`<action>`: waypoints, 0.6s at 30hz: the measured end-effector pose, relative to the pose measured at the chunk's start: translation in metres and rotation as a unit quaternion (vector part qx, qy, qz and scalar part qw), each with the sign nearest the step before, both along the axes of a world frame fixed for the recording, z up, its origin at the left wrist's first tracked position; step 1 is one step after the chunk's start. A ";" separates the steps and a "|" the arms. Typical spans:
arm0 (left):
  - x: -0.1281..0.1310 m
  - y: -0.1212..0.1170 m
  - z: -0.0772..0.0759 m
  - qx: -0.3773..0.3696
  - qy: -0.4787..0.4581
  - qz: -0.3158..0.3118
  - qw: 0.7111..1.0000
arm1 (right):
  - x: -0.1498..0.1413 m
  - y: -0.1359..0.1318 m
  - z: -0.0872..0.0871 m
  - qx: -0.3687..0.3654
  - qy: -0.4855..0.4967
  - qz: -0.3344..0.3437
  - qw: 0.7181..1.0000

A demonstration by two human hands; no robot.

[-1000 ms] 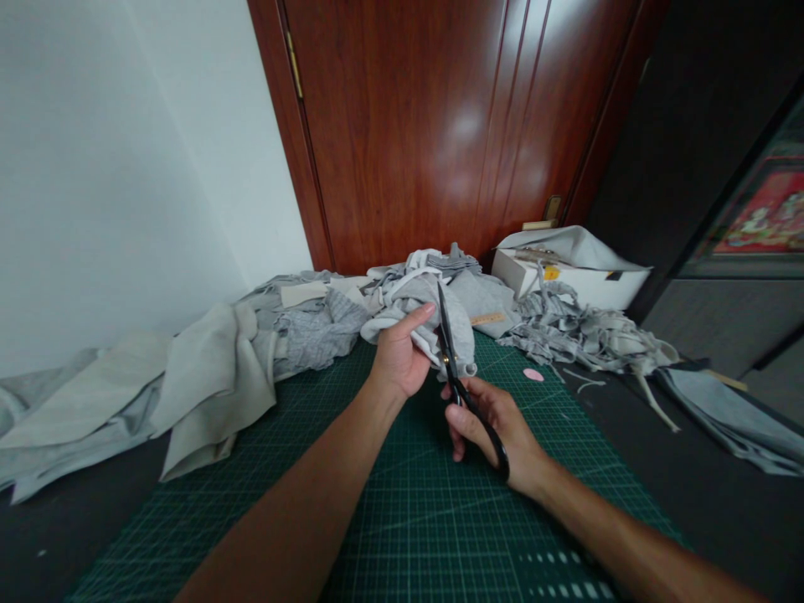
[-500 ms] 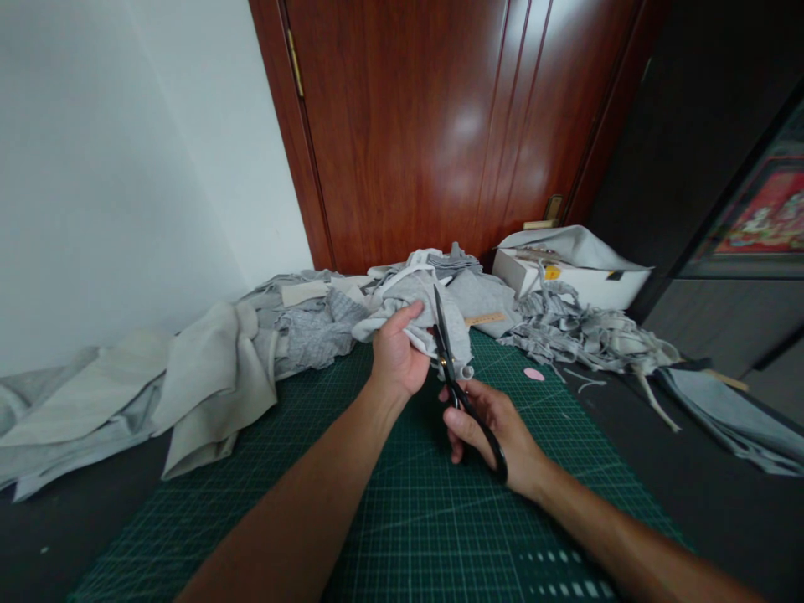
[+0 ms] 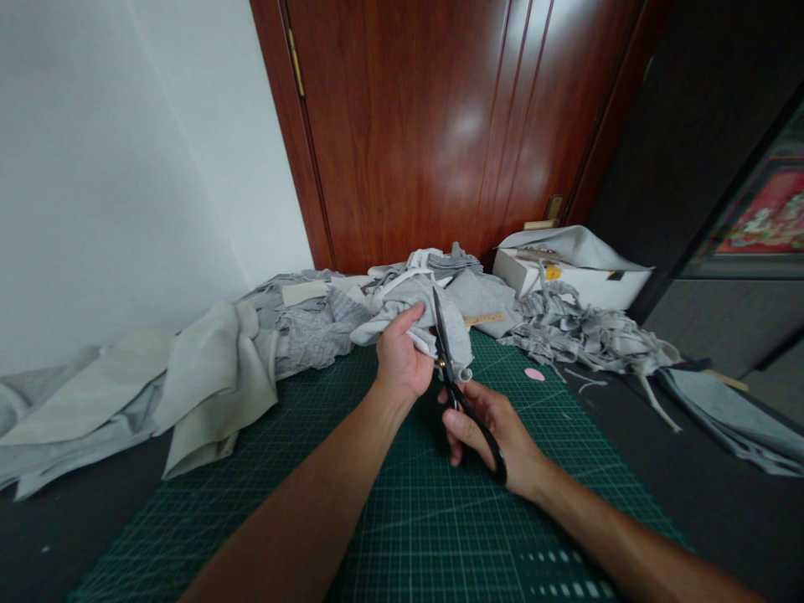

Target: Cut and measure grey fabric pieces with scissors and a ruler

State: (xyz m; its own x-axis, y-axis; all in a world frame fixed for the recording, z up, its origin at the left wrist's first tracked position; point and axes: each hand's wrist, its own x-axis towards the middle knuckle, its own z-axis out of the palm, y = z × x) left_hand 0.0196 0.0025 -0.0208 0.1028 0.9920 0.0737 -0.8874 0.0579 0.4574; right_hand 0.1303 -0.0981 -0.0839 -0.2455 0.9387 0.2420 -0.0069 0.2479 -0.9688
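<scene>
My left hand (image 3: 404,356) is closed on a bunched piece of light grey fabric (image 3: 411,297), its thumb pressed along the top and the other fingers partly hidden below. A pair of black-handled scissors (image 3: 447,360) is in my right hand (image 3: 493,423), with thumb and fingers through the loops. The blades point away from me and lie against the fabric, just right of my left fingers. They look nearly closed. A curled edge of the fabric hangs beside the scissors' pivot.
Under my hands lies a green cutting mat (image 3: 414,519). Fabric pieces (image 3: 219,360) are heaped along the left and back. At right are tangled grey strips (image 3: 584,335), a white box (image 3: 578,280) and a pink oval (image 3: 534,374). A wooden ruler (image 3: 487,319) lies behind the scissors.
The scissor blades have come slightly closer together. My left hand has shifted a little to the right, towards the scissors, still gripping the fabric.
</scene>
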 end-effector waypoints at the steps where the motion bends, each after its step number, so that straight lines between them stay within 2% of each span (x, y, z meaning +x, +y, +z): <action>1: 0.000 0.000 0.000 -0.002 0.000 0.001 1.000 | 0.000 0.000 0.000 0.003 0.000 0.001 1.000; 18: 0.003 -0.005 -0.001 -0.011 0.008 0.000 1.000 | -0.001 -0.001 0.002 -0.003 0.015 -0.013 1.000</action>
State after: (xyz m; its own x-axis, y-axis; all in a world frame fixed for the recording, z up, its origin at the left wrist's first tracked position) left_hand 0.0230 -0.0022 -0.0222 0.1028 0.9934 0.0508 -0.8798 0.0670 0.4706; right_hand 0.1298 -0.0996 -0.0819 -0.2138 0.9463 0.2425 -0.0306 0.2416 -0.9699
